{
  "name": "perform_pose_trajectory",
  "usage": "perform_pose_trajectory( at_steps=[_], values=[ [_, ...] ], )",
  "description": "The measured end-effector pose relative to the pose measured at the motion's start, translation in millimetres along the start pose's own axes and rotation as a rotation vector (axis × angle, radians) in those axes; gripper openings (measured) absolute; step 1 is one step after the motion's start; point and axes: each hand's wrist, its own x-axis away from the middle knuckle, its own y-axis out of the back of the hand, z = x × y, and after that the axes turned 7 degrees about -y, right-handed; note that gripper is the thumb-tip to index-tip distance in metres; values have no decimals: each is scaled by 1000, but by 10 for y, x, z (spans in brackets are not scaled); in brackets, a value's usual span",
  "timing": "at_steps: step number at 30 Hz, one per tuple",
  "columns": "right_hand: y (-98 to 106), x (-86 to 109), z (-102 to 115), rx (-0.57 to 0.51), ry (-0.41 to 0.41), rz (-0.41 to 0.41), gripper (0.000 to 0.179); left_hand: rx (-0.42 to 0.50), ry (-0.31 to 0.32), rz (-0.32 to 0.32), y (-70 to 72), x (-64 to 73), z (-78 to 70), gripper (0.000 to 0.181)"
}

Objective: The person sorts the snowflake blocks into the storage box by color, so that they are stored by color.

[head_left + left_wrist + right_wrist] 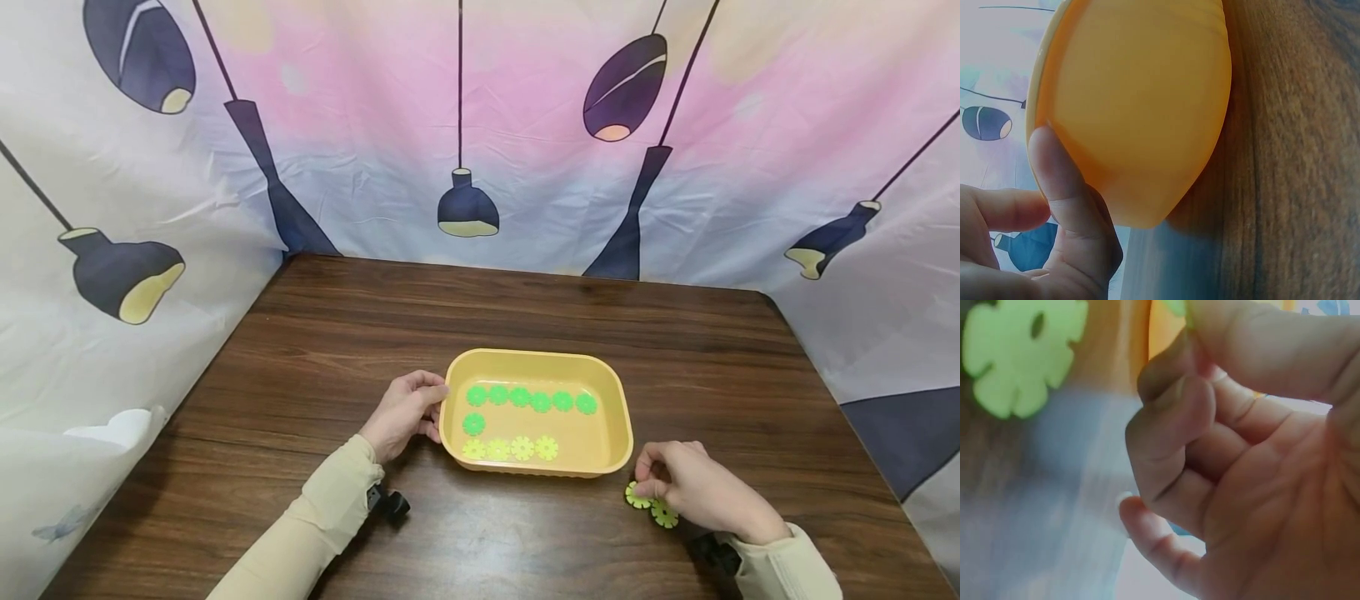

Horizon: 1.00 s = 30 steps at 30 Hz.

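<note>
My left hand (405,414) grips the left end of a yellow plastic tub (537,476), thumb and a finger at its rim in the left wrist view. Inside the tub, several green notched discs (521,397) form a row at the far side, with one green disc (473,424) below the row's left end. Several yellow-green discs (522,447) line up along the near side. Right of the tub, my right hand (693,487) pinches a yellow-green notched disc (637,497) between thumb and finger. Another yellow-green disc (664,514) lies beside it, under the hand.
The tub stands on a dark wood-grain table (360,317). A printed curtain (390,192) with hanging-lamp drawings encloses the back and both sides. Black wrist-worn devices (390,505) sit at both cuffs.
</note>
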Motion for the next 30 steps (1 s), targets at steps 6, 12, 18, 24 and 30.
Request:
perform_pose_trajectory(
  at_steps=[6, 12, 18, 24, 30],
  values=[
    [131, 8, -15, 68, -78, -145, 20, 3, 1, -1, -3, 0, 5, 28],
    [290, -17, 13, 76, -130, -374, 18, 3, 3, -6, -4, 5, 7, 28],
    [345, -99, 113, 7, -69, -605, 15, 7, -1, -6, 3, 1, 4, 28],
    [312, -248, 268, 10, 80, -636, 18, 8, -4, -4, 2, -5, 7, 27],
    [183, -412, 411, 55, 181, -540, 20, 10, -2, -5, 2, -8, 12, 26]
  ],
)
